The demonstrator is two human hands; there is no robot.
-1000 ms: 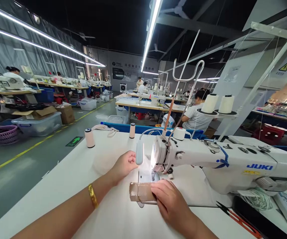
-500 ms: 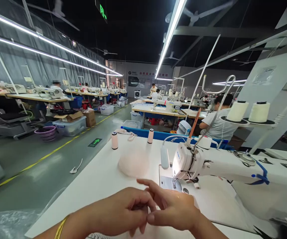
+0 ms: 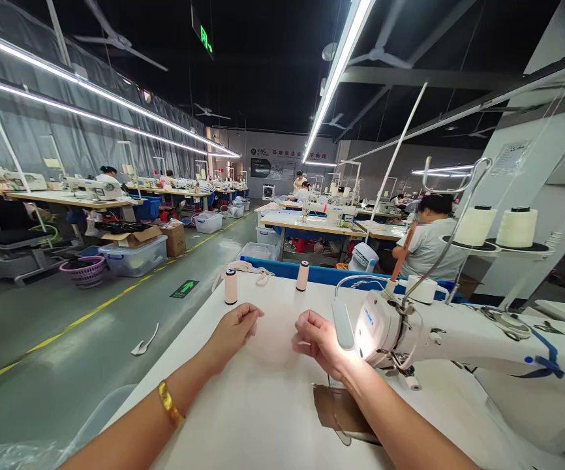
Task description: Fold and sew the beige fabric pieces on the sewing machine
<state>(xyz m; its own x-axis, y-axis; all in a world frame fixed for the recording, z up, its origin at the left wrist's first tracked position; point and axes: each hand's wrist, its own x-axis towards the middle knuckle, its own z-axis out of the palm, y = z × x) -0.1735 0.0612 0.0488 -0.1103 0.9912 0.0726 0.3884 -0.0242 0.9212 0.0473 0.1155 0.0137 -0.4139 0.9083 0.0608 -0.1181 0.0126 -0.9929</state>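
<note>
Sheer pale cloth [image 3: 273, 343] sits on or just above the desk [image 3: 243, 421], toward its far edge, short of 2 thread cones [image 3: 231, 287]. I've got L hand [image 3: 233, 333] at its L side & R hand [image 3: 320, 341] at its R, so it's btwn them, neither clearly nearer; outline's too faint for a long axis. Fingers bunched on both, but can't tell if either pinches cloth. Brown block [image 3: 325, 406] is partly behind R forearm, nr sewing machine [image 3: 373, 323].
</note>
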